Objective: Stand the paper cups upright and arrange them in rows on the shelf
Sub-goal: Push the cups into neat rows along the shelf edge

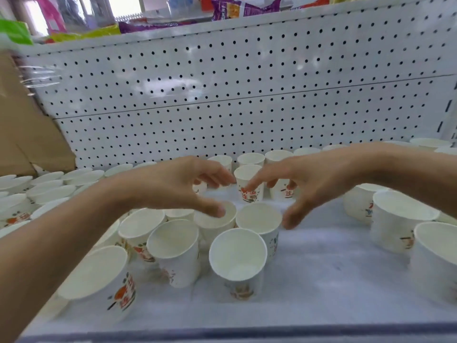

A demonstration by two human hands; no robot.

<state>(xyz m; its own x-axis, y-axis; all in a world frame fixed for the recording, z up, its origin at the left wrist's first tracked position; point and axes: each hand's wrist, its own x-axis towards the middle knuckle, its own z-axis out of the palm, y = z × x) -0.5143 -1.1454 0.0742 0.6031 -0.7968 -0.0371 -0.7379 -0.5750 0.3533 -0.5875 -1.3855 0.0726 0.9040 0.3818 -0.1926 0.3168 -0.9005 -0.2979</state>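
Observation:
Several white paper cups with red and orange print stand upright on the white shelf (321,280). A cluster sits in the middle front, with one cup (238,261) nearest me. My left hand (173,186) hovers open above that cluster, its thumb over the rim of a cup (217,222). My right hand (314,179) is open too, fingers spread, its index finger touching a printed cup (248,183) farther back. Neither hand holds a cup. More cups line the back row (251,159) and both sides.
A white pegboard back panel (247,95) closes the shelf behind the cups. A brown cardboard box (22,125) stands at the left. Snack packets (242,7) lie on the shelf above. Large cups (400,219) crowd the right side.

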